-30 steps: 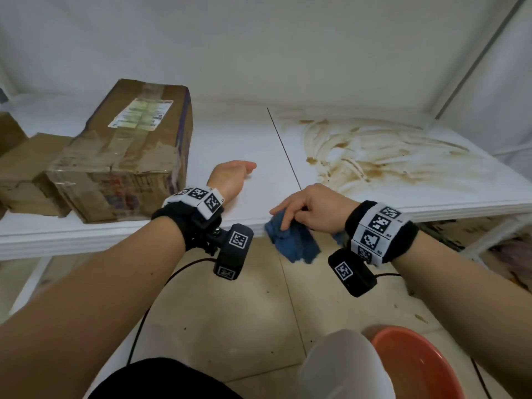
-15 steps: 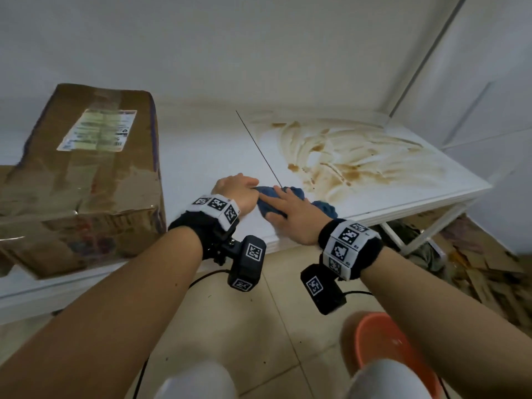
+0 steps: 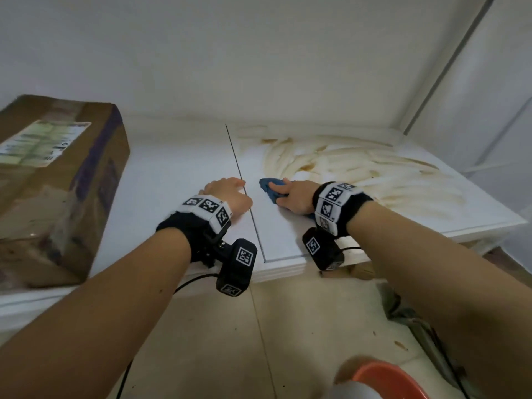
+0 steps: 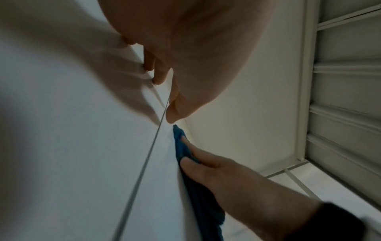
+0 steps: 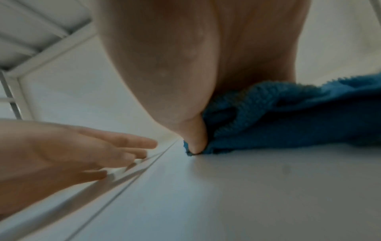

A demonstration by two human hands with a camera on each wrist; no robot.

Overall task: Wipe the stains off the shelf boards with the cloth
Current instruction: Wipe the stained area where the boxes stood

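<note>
A blue cloth (image 3: 269, 187) lies on the white shelf board (image 3: 288, 240) just right of the seam (image 3: 244, 194) between two boards. My right hand (image 3: 296, 195) presses down on it with the fingers laid over the top; in the right wrist view the thumb tip touches the board at the edge of the cloth (image 5: 288, 114). Brown smeared stains (image 3: 345, 168) spread over the board behind and to the right of that hand. My left hand (image 3: 230, 192) rests flat on the left board at the seam, holding nothing, close to the cloth (image 4: 181, 146) but apart from it.
A taped cardboard box (image 3: 51, 182) stands on the left board, well left of my left hand. An orange basin (image 3: 385, 378) sits on the floor below the shelf. The white back wall and a metal upright (image 3: 449, 64) bound the shelf at the rear and right.
My right hand brought the cloth up from the shelf's front edge onto the board and slid it right of the seam towards the stains. My left hand stayed flat by the seam.
</note>
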